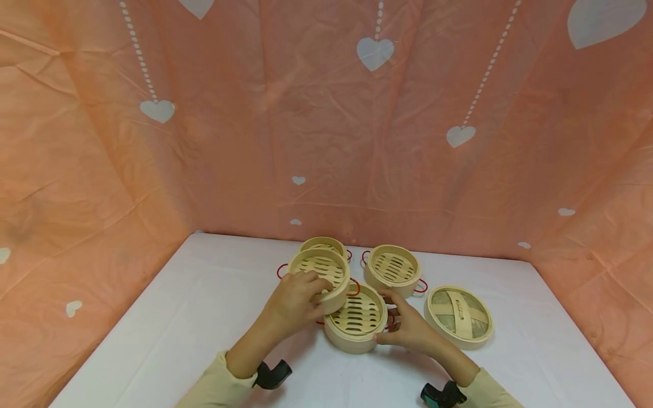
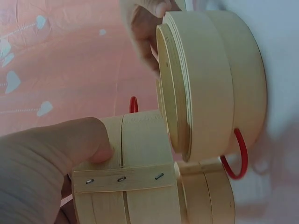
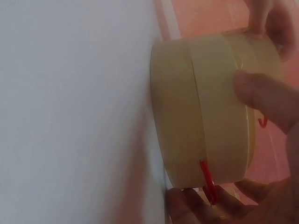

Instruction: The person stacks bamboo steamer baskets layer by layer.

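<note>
My left hand [image 1: 298,300] grips a round bamboo steamer basket [image 1: 317,262] by its near rim, with the thumb [image 2: 88,144] against the outer wall. This basket is tilted, raised beside and partly over the front steamer basket [image 1: 357,314], which sits on the table. Around the right side of that front basket curls my right hand [image 1: 405,320]. In the right wrist view its thumb [image 3: 261,93] presses near the rim, and the other fingers [image 3: 201,205] reach round the wall by a red handle [image 3: 208,182]. Both baskets have slotted bottoms.
Behind the raised basket stands another steamer basket [image 1: 323,242], partly hidden. A further one [image 1: 393,267] with red handles is at the back right. The woven bamboo lid [image 1: 459,317] lies on the white table [image 1: 245,272] to the right. A pink heart-patterned curtain [image 1: 326,141] surrounds the table.
</note>
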`<state>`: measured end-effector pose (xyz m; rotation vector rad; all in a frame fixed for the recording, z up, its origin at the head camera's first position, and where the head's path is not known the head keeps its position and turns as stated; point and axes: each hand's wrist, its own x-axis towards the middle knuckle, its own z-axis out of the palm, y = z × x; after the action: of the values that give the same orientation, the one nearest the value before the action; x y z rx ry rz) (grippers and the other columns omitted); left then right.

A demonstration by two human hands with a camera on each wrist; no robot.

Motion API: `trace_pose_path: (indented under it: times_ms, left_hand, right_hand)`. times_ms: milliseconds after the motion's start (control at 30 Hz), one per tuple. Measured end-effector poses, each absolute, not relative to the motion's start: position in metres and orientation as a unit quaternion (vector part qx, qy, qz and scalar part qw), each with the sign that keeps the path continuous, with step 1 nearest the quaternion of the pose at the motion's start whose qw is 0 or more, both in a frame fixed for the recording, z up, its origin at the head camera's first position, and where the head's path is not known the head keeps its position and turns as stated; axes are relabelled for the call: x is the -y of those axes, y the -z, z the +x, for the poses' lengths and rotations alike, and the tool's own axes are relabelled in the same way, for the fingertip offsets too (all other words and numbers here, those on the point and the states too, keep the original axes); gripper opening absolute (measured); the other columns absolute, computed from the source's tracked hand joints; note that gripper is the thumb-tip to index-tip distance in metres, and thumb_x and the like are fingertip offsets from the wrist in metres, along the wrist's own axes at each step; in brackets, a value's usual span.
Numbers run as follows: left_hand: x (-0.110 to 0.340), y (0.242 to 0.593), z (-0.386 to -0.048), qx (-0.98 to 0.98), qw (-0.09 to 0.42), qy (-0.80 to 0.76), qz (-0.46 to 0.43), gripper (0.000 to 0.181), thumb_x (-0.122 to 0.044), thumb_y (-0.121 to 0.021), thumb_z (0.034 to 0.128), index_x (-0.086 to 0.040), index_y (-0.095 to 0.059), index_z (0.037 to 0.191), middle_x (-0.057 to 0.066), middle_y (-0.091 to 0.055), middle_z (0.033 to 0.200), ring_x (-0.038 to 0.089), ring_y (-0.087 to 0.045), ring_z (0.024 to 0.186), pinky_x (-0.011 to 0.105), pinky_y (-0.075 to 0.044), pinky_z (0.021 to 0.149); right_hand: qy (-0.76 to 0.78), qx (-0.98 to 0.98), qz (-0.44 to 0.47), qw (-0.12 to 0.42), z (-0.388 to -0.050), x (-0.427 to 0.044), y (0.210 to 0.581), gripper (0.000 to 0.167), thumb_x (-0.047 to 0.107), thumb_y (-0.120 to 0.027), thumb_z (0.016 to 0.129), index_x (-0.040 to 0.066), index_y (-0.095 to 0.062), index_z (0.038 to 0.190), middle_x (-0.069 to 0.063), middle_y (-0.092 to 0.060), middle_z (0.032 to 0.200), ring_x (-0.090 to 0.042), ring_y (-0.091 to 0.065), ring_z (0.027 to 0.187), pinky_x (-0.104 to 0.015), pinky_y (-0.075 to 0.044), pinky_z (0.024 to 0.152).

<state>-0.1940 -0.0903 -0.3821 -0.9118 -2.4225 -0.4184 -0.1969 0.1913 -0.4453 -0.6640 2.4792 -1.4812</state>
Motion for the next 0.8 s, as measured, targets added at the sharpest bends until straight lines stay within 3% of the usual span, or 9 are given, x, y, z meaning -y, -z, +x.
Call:
trace_pose_path:
  times_ms: [533,800]
  left_hand:
    - [0.07,0.388,-0.189,0.888,0.239,0.146,-0.364,0.033,-0.018,-0.077,0.0629,-0.023,-0.069,0.094,-0.01,-0.059,0.08,0.01,-0.055,0.073,0.029,-0.043,0.068]
    - [0.06,0.385,-0.185,0.895,0.216,0.151,-0.359,0.032,-0.019,-0.075,0.0667,-0.024,-0.07,0.098,-0.01,-0.06,0.084,0.01,-0.058,0.08,0.031,-0.043,0.074]
  right_hand:
    - [0.494,-0.836,-0.224,0.082,-0.197,-0.191,0.446,0.089,0.014,-0.084,0.069,0.005,-0.034,0.143,-0.027,-0.045,0.133,-0.026,-0.059,0.098,-0.027,-0.054,0.073]
    - [0.494,-0.836,-0.222,0.081,-0.197,-0.192,0.446,0.089,0.015,-0.084,0.069,0.007,-0.034,0.142,-0.027,-0.045,0.134,-0.023,-0.059,0.096,-0.027,-0.054,0.073]
